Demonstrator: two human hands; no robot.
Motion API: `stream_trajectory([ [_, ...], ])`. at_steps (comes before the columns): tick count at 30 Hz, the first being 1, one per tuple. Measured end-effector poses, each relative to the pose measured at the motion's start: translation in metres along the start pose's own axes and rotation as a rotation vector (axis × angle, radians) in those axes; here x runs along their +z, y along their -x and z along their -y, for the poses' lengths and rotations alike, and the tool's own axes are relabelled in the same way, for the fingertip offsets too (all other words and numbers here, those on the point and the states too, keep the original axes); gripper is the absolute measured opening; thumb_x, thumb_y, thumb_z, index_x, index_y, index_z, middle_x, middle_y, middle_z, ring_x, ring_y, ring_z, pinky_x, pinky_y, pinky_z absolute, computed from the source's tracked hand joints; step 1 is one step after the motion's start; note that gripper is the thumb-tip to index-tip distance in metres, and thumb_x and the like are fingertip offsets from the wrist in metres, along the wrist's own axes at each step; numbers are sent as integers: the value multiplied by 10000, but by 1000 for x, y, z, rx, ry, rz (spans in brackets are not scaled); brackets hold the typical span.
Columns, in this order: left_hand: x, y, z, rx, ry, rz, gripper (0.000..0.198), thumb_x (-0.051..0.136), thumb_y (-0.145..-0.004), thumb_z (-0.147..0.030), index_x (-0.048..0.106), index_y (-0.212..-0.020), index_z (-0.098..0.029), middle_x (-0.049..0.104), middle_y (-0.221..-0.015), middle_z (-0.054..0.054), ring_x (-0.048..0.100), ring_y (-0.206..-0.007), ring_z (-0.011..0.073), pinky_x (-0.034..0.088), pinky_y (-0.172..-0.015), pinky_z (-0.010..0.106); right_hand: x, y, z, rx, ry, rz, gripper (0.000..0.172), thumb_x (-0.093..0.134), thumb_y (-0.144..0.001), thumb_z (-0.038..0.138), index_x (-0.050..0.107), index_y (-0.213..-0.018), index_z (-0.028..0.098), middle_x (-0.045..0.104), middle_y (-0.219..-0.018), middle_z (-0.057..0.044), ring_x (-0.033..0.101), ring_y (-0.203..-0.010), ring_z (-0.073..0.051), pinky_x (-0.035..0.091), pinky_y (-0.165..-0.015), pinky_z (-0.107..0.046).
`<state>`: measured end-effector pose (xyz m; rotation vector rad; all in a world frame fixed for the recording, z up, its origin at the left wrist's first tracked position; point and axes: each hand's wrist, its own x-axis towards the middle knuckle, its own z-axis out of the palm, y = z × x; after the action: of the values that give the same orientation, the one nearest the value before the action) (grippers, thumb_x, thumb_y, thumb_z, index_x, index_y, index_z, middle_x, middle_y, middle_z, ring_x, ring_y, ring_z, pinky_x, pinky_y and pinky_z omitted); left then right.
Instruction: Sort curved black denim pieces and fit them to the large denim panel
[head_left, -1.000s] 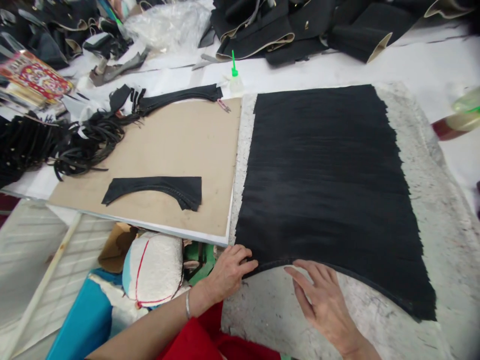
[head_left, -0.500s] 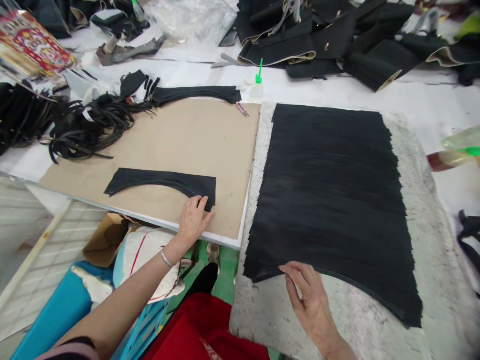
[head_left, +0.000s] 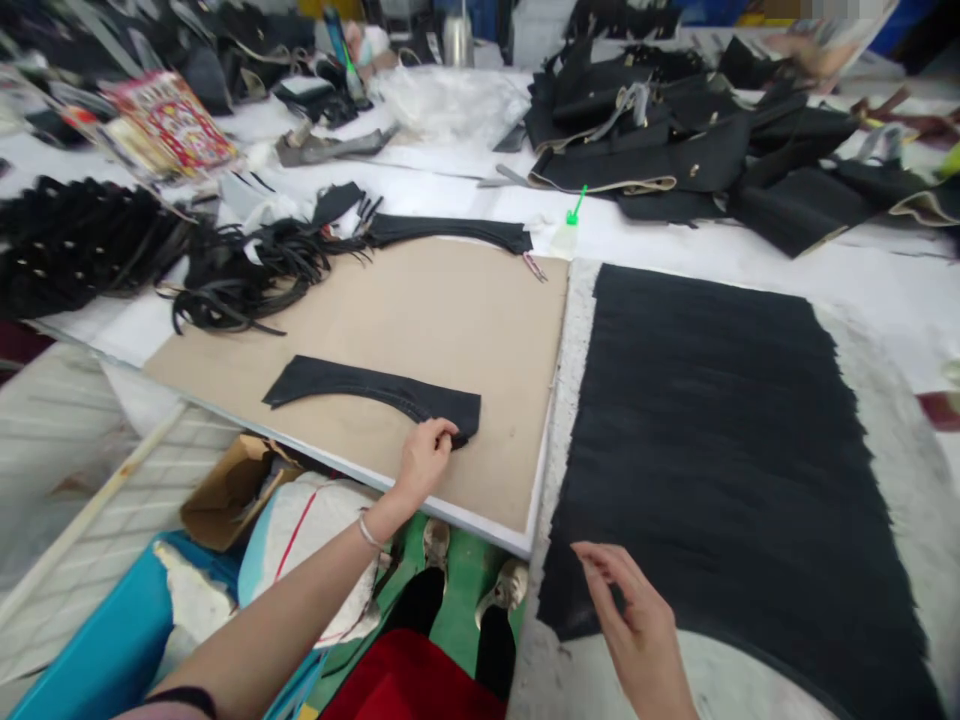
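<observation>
A curved black piece point(head_left: 375, 388), like leather or fabric, lies on the tan board with stitching along its inner edge. My left hand point(head_left: 426, 458) is closed on the lower edge of its right end, fingers curled. On the grey slab to the right, many black pieces overlap in a broad fanned layer point(head_left: 720, 460) with jagged sides and a curved front edge. Over the near left corner of this layer is my right hand point(head_left: 637, 615), thumb and fingers pressed together. Whether anything is between those fingertips is too small to make out.
The tan board point(head_left: 450, 310) adjoins the grey slab point(head_left: 750, 670). At the board's far edge are another black curved stack point(head_left: 450, 232), small snips point(head_left: 535, 266) and a green-tipped bottle point(head_left: 568, 235). Black strips point(head_left: 247, 265) heap at left; a cardboard box point(head_left: 225, 490) stands below.
The camera view has shifted, so everything sits lower and farther right. My left hand has curled more tightly at the curved piece's end. My right hand stays near the layer's corner, fingers still pinched.
</observation>
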<state>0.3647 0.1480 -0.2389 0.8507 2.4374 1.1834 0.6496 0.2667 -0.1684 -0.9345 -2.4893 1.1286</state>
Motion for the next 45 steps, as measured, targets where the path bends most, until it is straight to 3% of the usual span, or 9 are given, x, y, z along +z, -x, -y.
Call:
stream_trajectory([
  [3, -10, -11, 6, -32, 33, -36, 190, 462, -820, -87, 631, -834, -174, 679, -746, 6, 627, -677, 134, 512, -651, 262, 29, -24, 19, -4, -54, 45, 214, 477, -914, 346, 630, -1021, 240, 645, -998, -41, 619, -879, -169, 498, -743, -257],
  [6, -22, -15, 12, -31, 42, -88, 179, 477, -824, -92, 622, -890, -173, 664, -799, 18, 621, -743, 149, 516, -712, 297, 60, -53, 39, -7, -91, 94, 234, 453, -906, 342, 642, -1002, 241, 658, -1013, -42, 620, -930, -184, 502, -797, -286],
  [13, -32, -9, 28, 369, -274, 132, 416, 569, -759, -57, 565, -1151, -195, 568, -1099, 81, 490, -1061, 241, 454, -907, 421, 109, -97, 53, 109, -140, 59, 271, 445, -866, 325, 644, -1000, 198, 682, -994, -80, 634, -882, -223, 511, -809, -377],
  [17, -31, -13, 36, 389, -317, 186, 342, 565, -770, -66, 581, -1085, -197, 563, -1064, 72, 486, -1036, 234, 445, -891, 409, 120, -96, 55, 145, -149, 56, 273, 444, -876, 328, 634, -1024, 200, 676, -1004, -80, 629, -896, -223, 508, -816, -380],
  [21, -30, -19, 37, 382, -291, 196, 245, 574, -778, -89, 614, -993, -200, 575, -1010, 67, 490, -998, 229, 444, -857, 401, 126, -93, 66, 30, -65, 87, 282, 390, -898, 252, 630, -1042, 219, 631, -1048, -73, 589, -982, -212, 496, -833, -357],
  [24, -31, -21, 34, 378, -273, 198, 252, 558, -763, -74, 639, -965, -202, 577, -987, 66, 495, -989, 224, 441, -846, 393, 134, -94, 71, -69, 104, 103, 347, 371, -880, 155, 637, -1090, 226, 603, -992, -72, 565, -968, -217, 473, -852, -378],
  [29, -36, -21, 33, 396, -254, 223, 264, 533, -780, -87, 663, -982, -198, 596, -989, 65, 504, -984, 219, 437, -859, 385, 148, -97, 70, -141, 472, 109, 420, 413, -841, 78, 647, -1133, 268, 557, -870, -60, 535, -827, -226, 429, -705, -370],
  [33, -40, -25, 34, 411, -267, 245, 211, 530, -837, -123, 652, -991, -201, 609, -967, 53, 512, -971, 209, 426, -847, 368, 156, -97, 64, -153, 582, 123, 434, 442, -845, 81, 623, -1173, 301, 555, -892, -58, 527, -830, -228, 395, -677, -354],
  [45, -36, -39, 35, 650, -450, 321, 92, 521, -886, -161, 591, -831, -185, 586, -871, 49, 507, -882, 202, 392, -756, 344, 164, -91, 66, -148, 706, 122, 468, 430, -852, 66, 582, -1235, 287, 565, -917, -74, 518, -850, -240, 370, -699, -370],
])
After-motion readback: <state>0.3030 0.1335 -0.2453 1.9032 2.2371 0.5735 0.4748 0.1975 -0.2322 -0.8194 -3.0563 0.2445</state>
